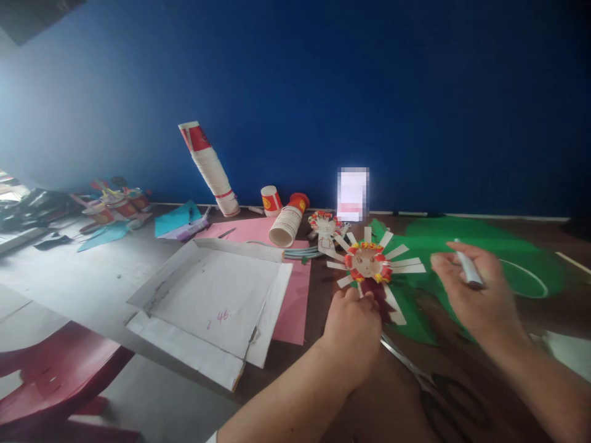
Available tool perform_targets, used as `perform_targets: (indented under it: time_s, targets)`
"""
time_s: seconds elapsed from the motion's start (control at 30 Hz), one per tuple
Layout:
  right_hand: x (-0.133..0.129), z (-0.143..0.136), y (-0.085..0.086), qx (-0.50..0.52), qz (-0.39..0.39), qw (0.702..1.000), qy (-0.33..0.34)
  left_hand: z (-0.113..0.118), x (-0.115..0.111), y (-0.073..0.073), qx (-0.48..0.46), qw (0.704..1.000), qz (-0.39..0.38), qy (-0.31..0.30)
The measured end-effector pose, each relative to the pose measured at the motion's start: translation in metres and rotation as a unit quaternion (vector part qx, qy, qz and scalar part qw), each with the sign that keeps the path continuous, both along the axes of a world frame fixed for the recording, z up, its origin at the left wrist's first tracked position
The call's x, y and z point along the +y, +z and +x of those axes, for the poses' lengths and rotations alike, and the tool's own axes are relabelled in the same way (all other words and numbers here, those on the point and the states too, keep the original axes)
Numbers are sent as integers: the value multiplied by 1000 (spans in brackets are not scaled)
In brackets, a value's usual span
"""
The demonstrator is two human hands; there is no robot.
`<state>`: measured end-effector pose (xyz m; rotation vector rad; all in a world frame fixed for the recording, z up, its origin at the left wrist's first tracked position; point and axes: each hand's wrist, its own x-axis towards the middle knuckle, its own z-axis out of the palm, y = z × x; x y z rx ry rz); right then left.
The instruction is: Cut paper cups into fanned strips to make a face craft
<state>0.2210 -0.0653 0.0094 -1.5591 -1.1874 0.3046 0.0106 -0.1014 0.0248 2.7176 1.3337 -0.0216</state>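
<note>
My left hand (pixel 351 338) is closed on the lower, dark red part of a paper-cup doll (pixel 368 264). The doll has a round drawn face, a red and yellow frilled border and white paper strips fanned out around it. To its right, held upright off the table, a grey-white marker (pixel 469 268) is gripped between the thumb and fingers of my right hand (pixel 482 295). Scissors with black handles (pixel 427 378) lie just below my left hand, blades pointing toward it. Behind the doll stands a smaller, similar paper-cup figure (pixel 325 240).
An open white cardboard lid (pixel 203 295) lies on pink paper (pixel 293 320) at left. Green paper (pixel 462 246) spreads at right. Paper-cup stacks (pixel 215 178) lean near the blue wall (pixel 295 92), beside a bright blurred screen (pixel 353 194). A red chair (pixel 60 375) stands lower left.
</note>
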Motion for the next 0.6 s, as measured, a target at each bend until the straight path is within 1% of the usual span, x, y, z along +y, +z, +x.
perform_targets:
  time_s: [0.03,0.13,0.27,0.37,0.5,0.57,0.6]
  targets:
    - [2,1,-3,3,-20,1000,6,0,0,1,1,1000,-2,0]
    - [7,1,-7,7,-43,999,17,0,0,3,9,1000,-5,-1]
    - [9,-2,-8,-10,-89,995,32,-1,0,4,15,1000,-1,2]
    - [8,-6,-9,-30,-102,993,42,0,0,2,19,1000,7,1]
    - [6,-12,-10,9,-153,985,81,0,1,0,19,1000,11,-2]
    - [7,-13,-10,10,-152,986,72,0,1,0,22,1000,9,-2]
    - [8,-12,-9,-1,-132,990,58,-1,0,0,23,1000,7,-1]
